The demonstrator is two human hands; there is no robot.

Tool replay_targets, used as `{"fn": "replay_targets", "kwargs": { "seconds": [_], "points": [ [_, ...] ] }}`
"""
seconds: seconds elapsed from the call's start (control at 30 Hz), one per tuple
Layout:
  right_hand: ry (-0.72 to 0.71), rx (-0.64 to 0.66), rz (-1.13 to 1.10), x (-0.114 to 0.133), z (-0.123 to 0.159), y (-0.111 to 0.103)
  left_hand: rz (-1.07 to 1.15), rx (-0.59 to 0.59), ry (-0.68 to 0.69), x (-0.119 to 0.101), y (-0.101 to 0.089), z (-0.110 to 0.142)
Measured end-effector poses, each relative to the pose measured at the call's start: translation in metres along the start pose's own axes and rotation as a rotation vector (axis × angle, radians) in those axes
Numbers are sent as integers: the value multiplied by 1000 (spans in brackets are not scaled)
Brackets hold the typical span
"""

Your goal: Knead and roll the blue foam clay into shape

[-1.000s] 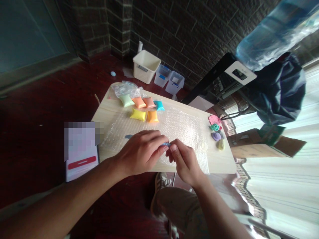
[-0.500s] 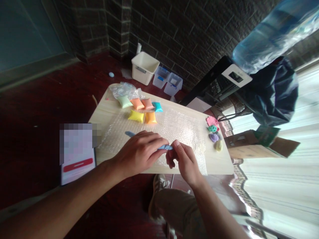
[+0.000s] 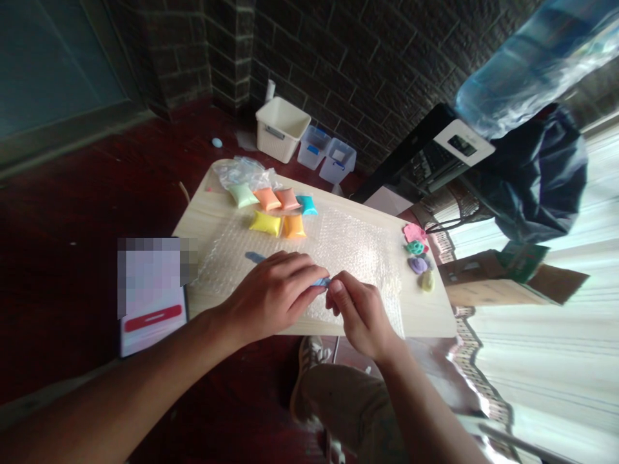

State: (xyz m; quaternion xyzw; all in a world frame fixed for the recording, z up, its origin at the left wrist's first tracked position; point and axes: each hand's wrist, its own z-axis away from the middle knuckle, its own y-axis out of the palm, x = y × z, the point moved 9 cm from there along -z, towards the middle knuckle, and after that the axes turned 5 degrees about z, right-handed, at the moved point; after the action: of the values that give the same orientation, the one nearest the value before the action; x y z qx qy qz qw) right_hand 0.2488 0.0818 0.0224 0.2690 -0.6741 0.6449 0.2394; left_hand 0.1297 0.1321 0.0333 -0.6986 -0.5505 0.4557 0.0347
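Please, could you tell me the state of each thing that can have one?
Blue strip: held, partly hidden.
Left hand: grip closed on the strip.
Right hand: pinching the strip's end.
Phone: screen lit.
Bubble wrap: spread out.
Six packets: plump; sealing unclear.
Clear bag: crumpled.
White basket: open.
Cardboard box: flaps open.

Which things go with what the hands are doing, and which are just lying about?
Seem to belong:
blue strand, held by the left hand and right hand
bubble wrap, beneath them
perhaps the coloured packets and coloured lumps, untouched

Probably just lying about:
cream basket
clear plastic bins
cardboard box
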Motion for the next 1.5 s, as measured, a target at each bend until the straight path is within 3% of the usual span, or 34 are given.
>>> {"fn": "replay_targets", "kwargs": {
  "seconds": [0.2,0.5,0.6,0.77,0.87,0.97,1.23,1.4,1.5],
  "points": [
    [76,13,-233,-10,-1,6,-7,-18,0,2,-2,0],
    [368,-6,-738,-33,2,28,-59,-50,47,-1,-3,0],
    [287,-54,-657,-31,0,15,-6,-56,0,1,-6,-1],
    [-38,-234,-214,-4,3,-22,62,-40,-66,4,-7,-3],
    [-194,-275,56,19,7,-29,54,-26,-67,3,-7,-3],
    [-282,-287,183,32,8,-28,60,11,-75,3,-5,-2],
    [-99,-295,-71,2,6,-29,84,-10,-67,3,-7,-2],
    [-148,-317,23,10,7,-31,90,-4,-71,4,-7,-1],
    [-65,-367,-127,3,8,-33,86,-7,-67,4,-8,-1]
  ]
}}
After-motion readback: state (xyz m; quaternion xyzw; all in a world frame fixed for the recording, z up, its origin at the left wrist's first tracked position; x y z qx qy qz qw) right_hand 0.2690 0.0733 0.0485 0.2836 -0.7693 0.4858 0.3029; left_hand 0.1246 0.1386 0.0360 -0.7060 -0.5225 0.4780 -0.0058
